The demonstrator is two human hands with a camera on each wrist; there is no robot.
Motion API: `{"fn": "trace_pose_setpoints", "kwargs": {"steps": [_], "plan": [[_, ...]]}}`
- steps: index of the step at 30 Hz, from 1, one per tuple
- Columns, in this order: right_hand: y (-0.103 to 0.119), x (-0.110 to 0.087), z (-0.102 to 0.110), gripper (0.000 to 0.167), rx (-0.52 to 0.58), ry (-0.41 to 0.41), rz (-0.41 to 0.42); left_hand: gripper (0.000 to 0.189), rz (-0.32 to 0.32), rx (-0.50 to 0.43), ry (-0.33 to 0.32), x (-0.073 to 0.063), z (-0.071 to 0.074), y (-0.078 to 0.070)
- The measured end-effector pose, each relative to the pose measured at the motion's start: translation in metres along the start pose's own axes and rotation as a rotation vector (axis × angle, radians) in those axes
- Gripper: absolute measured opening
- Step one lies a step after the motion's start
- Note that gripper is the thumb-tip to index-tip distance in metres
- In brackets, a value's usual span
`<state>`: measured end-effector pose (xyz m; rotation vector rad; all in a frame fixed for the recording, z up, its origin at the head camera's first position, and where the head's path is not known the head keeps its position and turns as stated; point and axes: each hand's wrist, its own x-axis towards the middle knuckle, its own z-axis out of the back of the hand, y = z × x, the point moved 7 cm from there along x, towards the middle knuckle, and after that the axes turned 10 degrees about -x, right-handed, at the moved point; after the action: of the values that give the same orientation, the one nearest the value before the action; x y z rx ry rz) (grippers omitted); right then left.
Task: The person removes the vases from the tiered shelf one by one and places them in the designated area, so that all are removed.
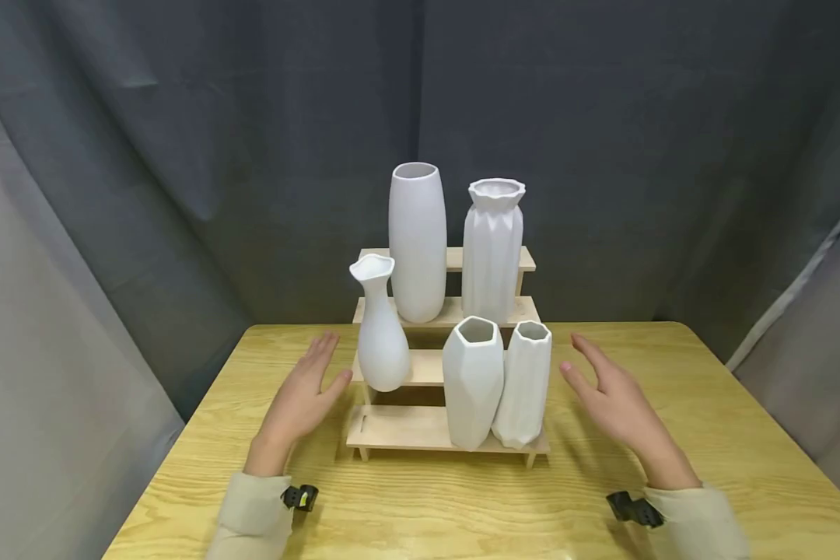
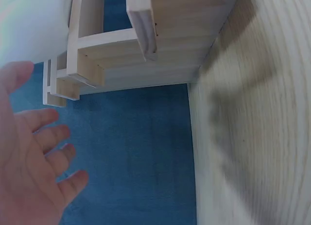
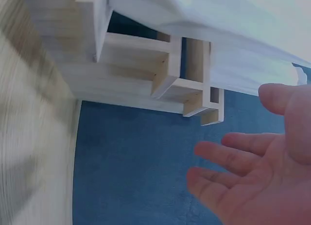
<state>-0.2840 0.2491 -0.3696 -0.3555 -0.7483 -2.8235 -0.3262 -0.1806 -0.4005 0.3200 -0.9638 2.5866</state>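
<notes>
A stepped wooden stand [image 1: 399,428] carries several white vases. My left hand [image 1: 301,404], fingers extended and holding nothing, is nearest the slim flared-neck vase [image 1: 383,350] on the stand's left. On the other side, my empty right hand [image 1: 612,408] is beside the narrow ribbed vase [image 1: 525,389], its thumb toward it. Against that vase leans a faceted vase [image 1: 472,397], both on the lowest step. Higher up stand a tall smooth vase [image 1: 418,241] and a pleated vase [image 1: 493,249] with a scalloped rim. In the left wrist view, the palm [image 2: 24,166] faces the stand's side.
The stand is on a light wood-grain table [image 1: 434,513]. Dark grey curtain [image 1: 602,140] hangs right behind the table's far edge, with paler cloth [image 1: 49,350] on the left. Black wrist cameras [image 1: 301,498] sit at both cuffs.
</notes>
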Motion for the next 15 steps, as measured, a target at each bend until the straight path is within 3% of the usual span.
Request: {"fn": "trace_pose_setpoints", "kwargs": {"steps": [15], "plan": [[0.012, -0.002, 0.018, 0.043, 0.263, -0.149, 0.061, 0.082, -0.002, -0.256, 0.037, 0.004, -0.007, 0.013]]}}
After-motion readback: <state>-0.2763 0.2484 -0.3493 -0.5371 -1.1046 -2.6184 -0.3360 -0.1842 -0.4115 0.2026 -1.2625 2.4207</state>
